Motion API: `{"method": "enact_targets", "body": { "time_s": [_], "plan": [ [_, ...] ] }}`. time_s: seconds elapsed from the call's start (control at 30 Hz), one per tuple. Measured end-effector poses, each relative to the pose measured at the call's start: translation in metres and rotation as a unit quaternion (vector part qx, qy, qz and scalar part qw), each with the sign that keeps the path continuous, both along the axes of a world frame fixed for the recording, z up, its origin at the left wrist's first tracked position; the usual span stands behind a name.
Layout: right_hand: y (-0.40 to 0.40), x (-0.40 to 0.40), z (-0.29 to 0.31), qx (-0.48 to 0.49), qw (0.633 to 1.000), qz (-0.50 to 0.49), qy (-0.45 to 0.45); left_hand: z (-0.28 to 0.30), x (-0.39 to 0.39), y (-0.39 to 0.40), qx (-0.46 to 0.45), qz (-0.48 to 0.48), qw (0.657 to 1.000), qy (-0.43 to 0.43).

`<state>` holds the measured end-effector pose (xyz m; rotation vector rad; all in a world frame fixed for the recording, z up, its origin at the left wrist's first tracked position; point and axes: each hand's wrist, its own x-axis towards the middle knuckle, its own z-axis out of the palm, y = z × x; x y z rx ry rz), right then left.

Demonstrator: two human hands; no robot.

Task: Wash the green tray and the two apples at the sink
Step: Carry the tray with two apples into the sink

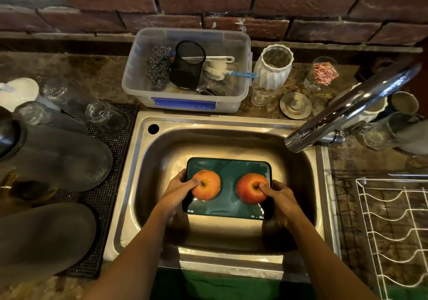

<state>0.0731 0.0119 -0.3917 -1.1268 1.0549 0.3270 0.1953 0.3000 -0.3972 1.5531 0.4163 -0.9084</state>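
Green tray (228, 172) sits low in the centre of the frame, inside the steel sink (143, 184), with two apples on it. My left hand (178, 188) curls its fingers under the tray's left edge while its thumb presses the top of the left apple (207, 192). My right hand (280, 198) takes the same grip on the right edge, thumb on the stem end of the right apple (250, 189). Both apples sit stem up, apart from each other. Faucet (347, 107) reaches in from the upper right, its spout above the sink's right rim. Behind the sink, at upper centre, a clear plastic bin (185, 100) on the counter (97, 73) holds steel scourers (157, 66) and a black mesh cup (187, 66). A white wire rack (393, 235) lies at lower right.
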Motion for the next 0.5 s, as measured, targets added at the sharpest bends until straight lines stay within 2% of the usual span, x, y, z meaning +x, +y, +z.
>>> {"method": "enact_targets", "body": {
  "time_s": [0.2, 0.27, 0.37, 0.43, 0.5],
  "plan": [
    [0.007, -0.004, 0.015, -0.078, 0.996, 0.035, 0.003, 0.015, -0.006, -0.003, 0.055, -0.009, 0.998, -0.029],
    [0.009, -0.009, 0.027, -0.103, 0.994, 0.020, -0.006, 0.022, -0.009, -0.002, 0.095, -0.016, 0.994, -0.044],
    [0.011, -0.023, 0.060, -0.125, 0.991, -0.021, -0.034, 0.034, -0.019, 0.000, 0.109, -0.011, 0.992, -0.067],
    [0.016, -0.043, 0.082, -0.192, 0.980, -0.001, -0.052, 0.040, -0.027, 0.000, 0.115, -0.015, 0.990, -0.074],
    [0.027, -0.072, 0.099, -0.298, 0.950, 0.057, -0.072, 0.044, -0.035, -0.004, 0.134, -0.034, 0.985, -0.101]
  ]
}}
